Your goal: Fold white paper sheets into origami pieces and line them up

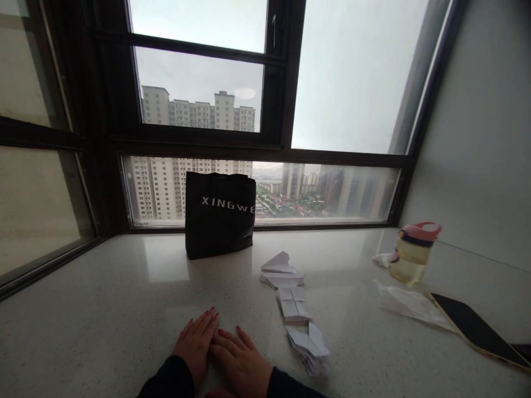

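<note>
My left hand (pixel 196 344) lies flat on the speckled white sill (pixel 103 331), fingers stretched forward. Beside it and touching it, my right hand (pixel 240 359) also rests flat, its fingers pointing up and to the left. No object shows in either hand. To the right of my right hand sits a stack of folded white papers (pixel 309 348). Behind that stack are a squarish folded paper pile (pixel 294 303) and another pile of pointed folded papers (pixel 282 271).
A black bag (pixel 219 221) with white letters stands against the window. At the right are a bottle (pixel 410 254) with a pink lid, a crumpled clear wrapper (pixel 410 304) and a dark phone or tablet (pixel 477 329). A grey wall (pixel 477 166) rises at the right.
</note>
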Demonstrator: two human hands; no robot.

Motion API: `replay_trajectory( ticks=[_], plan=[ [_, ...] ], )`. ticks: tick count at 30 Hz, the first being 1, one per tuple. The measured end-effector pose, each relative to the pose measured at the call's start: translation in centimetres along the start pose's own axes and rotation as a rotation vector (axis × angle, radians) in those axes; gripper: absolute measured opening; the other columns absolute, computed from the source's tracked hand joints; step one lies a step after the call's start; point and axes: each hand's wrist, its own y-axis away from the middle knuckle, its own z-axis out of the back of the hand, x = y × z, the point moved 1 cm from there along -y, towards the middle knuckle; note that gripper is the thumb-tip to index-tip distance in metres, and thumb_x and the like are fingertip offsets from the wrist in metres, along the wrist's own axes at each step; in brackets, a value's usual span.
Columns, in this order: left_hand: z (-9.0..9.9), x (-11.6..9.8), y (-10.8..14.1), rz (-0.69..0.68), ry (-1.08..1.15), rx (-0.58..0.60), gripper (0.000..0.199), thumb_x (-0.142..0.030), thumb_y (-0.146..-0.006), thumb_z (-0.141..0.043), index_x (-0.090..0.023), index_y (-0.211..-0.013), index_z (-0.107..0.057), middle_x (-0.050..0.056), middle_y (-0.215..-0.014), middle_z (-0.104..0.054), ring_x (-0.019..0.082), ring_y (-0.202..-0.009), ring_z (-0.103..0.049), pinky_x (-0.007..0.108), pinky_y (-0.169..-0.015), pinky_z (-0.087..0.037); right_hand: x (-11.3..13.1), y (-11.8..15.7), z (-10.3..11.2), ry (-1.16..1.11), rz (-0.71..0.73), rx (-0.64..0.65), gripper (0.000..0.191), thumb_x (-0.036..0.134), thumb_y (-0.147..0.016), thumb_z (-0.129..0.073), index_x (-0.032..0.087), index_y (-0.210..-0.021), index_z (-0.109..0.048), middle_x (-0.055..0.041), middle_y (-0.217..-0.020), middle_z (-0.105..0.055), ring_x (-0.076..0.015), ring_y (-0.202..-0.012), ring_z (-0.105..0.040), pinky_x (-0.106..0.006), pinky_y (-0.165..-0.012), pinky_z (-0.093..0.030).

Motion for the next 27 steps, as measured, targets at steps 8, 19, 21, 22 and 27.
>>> replay_trajectory(
  ticks=[8, 19, 21, 22, 27],
  plan=[
    [0.44, -0.13, 0.17, -0.010, -0.032, 0.019, 0.060, -0.003, -0.066, -0.034, -0.018, -0.124, -0.032, 0.005, -0.129, -0.034, 0.019, -0.118, -0.030, 0.035, -0.097, -0.023, 0.07, 0.03, 0.11, 0.010, 0.004, -0.026, 0.054, 0.052, -0.076, -0.038, 0.024, -0.121, -0.030, -0.0033, -0.128, -0.039, -0.0194, -0.118, -0.031, -0.043, -0.098, -0.018],
    [0.16, -0.03, 0.17, -0.014, -0.026, -0.001, 0.060, -0.002, -0.066, -0.033, -0.018, -0.123, -0.032, 0.005, -0.129, -0.034, 0.018, -0.118, -0.030, 0.035, -0.096, -0.023, 0.11, 0.05, -0.01, 0.057, 0.010, -0.040, 0.051, 0.050, -0.076, -0.038, 0.023, -0.120, -0.032, -0.0026, -0.126, -0.041, -0.0180, -0.117, -0.032, -0.040, -0.098, -0.019],
    [0.20, -0.05, 0.15, -0.010, -0.033, 0.008, 0.060, -0.002, -0.066, -0.033, -0.018, -0.124, -0.032, 0.005, -0.130, -0.033, 0.018, -0.118, -0.030, 0.035, -0.096, -0.023, 0.04, 0.03, -0.07, 0.051, 0.004, -0.037, 0.051, 0.050, -0.076, -0.038, 0.023, -0.119, -0.033, -0.0030, -0.126, -0.041, -0.0185, -0.117, -0.032, -0.041, -0.098, -0.019],
    [0.23, -0.06, 0.14, -0.008, -0.038, 0.013, 0.060, -0.002, -0.065, -0.033, -0.018, -0.124, -0.031, 0.005, -0.130, -0.032, 0.018, -0.118, -0.030, 0.035, -0.096, -0.024, 0.00, 0.02, -0.09, 0.043, 0.001, -0.034, 0.051, 0.051, -0.076, -0.038, 0.023, -0.119, -0.034, -0.0030, -0.126, -0.041, -0.0188, -0.117, -0.032, -0.042, -0.098, -0.019],
    [0.17, -0.09, 0.13, -0.006, -0.033, 0.004, 0.061, -0.002, -0.064, -0.034, -0.018, -0.123, -0.032, 0.005, -0.130, -0.033, 0.018, -0.118, -0.030, 0.034, -0.096, -0.024, -0.03, 0.01, -0.04, 0.009, 0.005, -0.019, 0.054, 0.052, -0.075, -0.038, 0.024, -0.121, -0.031, -0.0030, -0.128, -0.039, -0.0196, -0.118, -0.031, -0.044, -0.097, -0.018]
  ],
)
